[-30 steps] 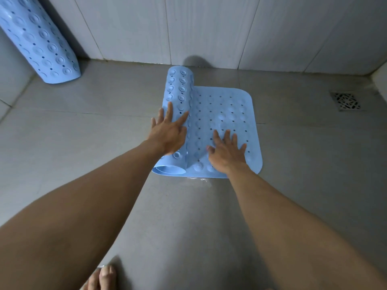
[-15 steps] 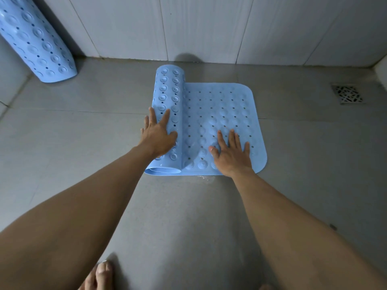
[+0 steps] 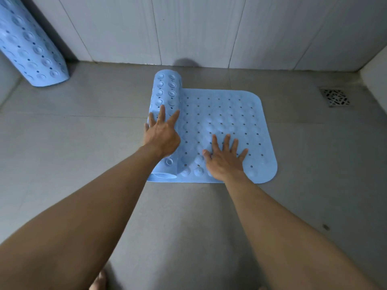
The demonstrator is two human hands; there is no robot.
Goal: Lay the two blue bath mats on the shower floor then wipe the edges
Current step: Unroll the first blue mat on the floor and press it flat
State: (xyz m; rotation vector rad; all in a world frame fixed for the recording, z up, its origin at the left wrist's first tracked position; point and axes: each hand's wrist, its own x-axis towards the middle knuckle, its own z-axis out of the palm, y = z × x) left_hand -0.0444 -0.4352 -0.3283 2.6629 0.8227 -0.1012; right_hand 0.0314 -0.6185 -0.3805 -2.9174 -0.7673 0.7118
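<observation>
Here, from the head view, a blue mat [image 3: 226, 114] lies half unrolled on the grey shower floor [image 3: 188, 216], with its flat part spread toward the drain [image 3: 335, 97] and its rolled part [image 3: 166, 88] on the far side from the drain. The roll runs from the near edge of the mat toward the tiled wall [image 3: 199, 28], its suction cups facing up. The left hand [image 3: 162, 133] rests on top of the roll with fingers spread and pointing toward the wall; its grip is released, palm pressed flat on the roll and not closed round it. The right hand [image 3: 225, 156] lies on the flat part, between the roll and the mat's drain-side edge, near the mat's front edge; its grip is released too, fingers splayed and palm down on the mat. Both bare forearms reach in from the bottom of the view. A second mat [image 3: 31, 47], fully rolled, stands tilted against the wall in the corner well apart from the drain, its lower end on the floor. Toes [image 3: 100, 281] show at the bottom edge.
</observation>
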